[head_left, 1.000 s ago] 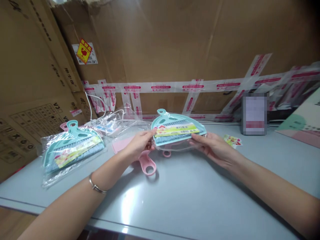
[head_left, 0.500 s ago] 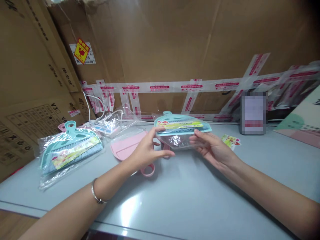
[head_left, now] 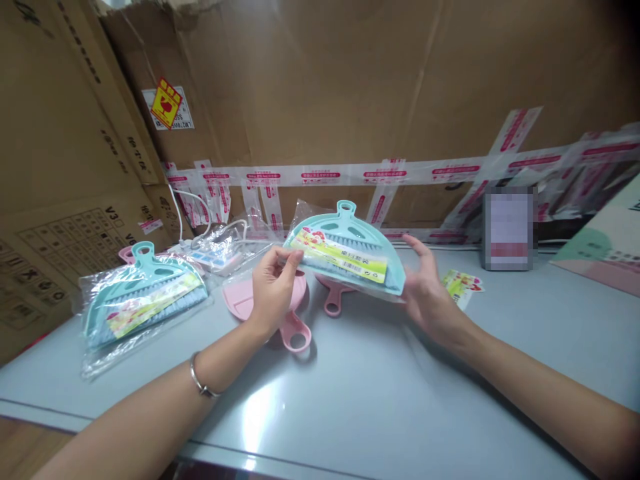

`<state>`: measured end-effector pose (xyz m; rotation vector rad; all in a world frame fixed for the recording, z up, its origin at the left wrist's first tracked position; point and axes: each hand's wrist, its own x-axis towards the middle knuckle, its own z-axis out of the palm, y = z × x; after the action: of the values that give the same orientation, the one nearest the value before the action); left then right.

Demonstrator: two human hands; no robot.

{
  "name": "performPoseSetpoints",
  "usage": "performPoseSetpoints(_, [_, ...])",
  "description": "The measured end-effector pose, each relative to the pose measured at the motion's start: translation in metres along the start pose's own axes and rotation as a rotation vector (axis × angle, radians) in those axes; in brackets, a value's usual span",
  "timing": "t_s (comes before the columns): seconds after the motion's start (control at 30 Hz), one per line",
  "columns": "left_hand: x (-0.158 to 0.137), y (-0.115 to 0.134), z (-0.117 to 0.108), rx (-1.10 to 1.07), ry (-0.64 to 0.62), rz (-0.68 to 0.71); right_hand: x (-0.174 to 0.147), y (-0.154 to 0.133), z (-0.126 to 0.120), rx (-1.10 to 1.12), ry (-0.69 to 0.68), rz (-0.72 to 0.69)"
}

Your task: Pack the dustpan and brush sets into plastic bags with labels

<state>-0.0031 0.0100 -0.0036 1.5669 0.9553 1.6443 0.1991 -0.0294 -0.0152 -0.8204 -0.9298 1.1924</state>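
A teal dustpan and brush set [head_left: 367, 243] in a clear plastic bag is raised above the table, its face toward me and its handle up. My left hand [head_left: 274, 287] is closed in a pinch on its left end, thumb in front. At its right end my right hand [head_left: 431, 300] is open, fingers spread, by the bag's edge; whether it touches cannot be made out. Below lies a pink dustpan [head_left: 239, 299], partly hidden by my left hand. A pink handle [head_left: 333, 303] sticks out under the bagged set.
Another bagged teal dustpan and brush set [head_left: 147, 293] lies on the left of the grey table [head_left: 370, 400]. Behind are a power strip [head_left: 215, 257] with white cables and a large taped carton [head_left: 310, 87]. A printed card [head_left: 463, 283] and an upright phone-like device [head_left: 507, 230] are at right.
The bagged teal set has tilted up, showing its front and handle. My left hand has closed on its left end. My right hand has loosened and spread its fingers.
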Motion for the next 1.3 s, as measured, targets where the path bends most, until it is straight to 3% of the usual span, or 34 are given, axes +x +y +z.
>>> performPoseSetpoints(0.13, [0.000,0.001,-0.001,0.012,0.020,0.037,-0.006,0.003,-0.002,-0.296,-0.177,-0.177])
performPoseSetpoints(0.23, [0.000,0.002,0.000,0.017,0.029,0.042,-0.010,0.006,0.001,-0.490,-0.135,-0.238])
performPoseSetpoints(0.43, [-0.001,-0.001,0.001,-0.010,0.006,0.002,-0.007,0.006,0.004,-0.588,-0.037,-0.306])
performPoseSetpoints(0.7, [-0.003,-0.002,0.003,-0.062,-0.068,-0.024,-0.001,0.014,-0.002,-0.576,0.029,-0.268])
performPoseSetpoints(0.8, [-0.005,-0.001,0.004,-0.070,-0.176,-0.089,0.002,0.016,-0.005,-0.401,-0.007,-0.213])
performPoseSetpoints(0.9, [-0.005,0.002,0.004,-0.073,-0.205,-0.153,0.006,0.018,-0.009,-0.258,-0.009,-0.204])
performPoseSetpoints(1.1, [0.003,0.006,0.001,-0.112,-0.267,-0.301,0.012,0.018,-0.017,-0.285,0.041,-0.262])
performPoseSetpoints(1.3, [0.008,0.001,0.001,-0.105,-0.316,-0.389,0.013,0.017,-0.016,-0.241,0.093,-0.170])
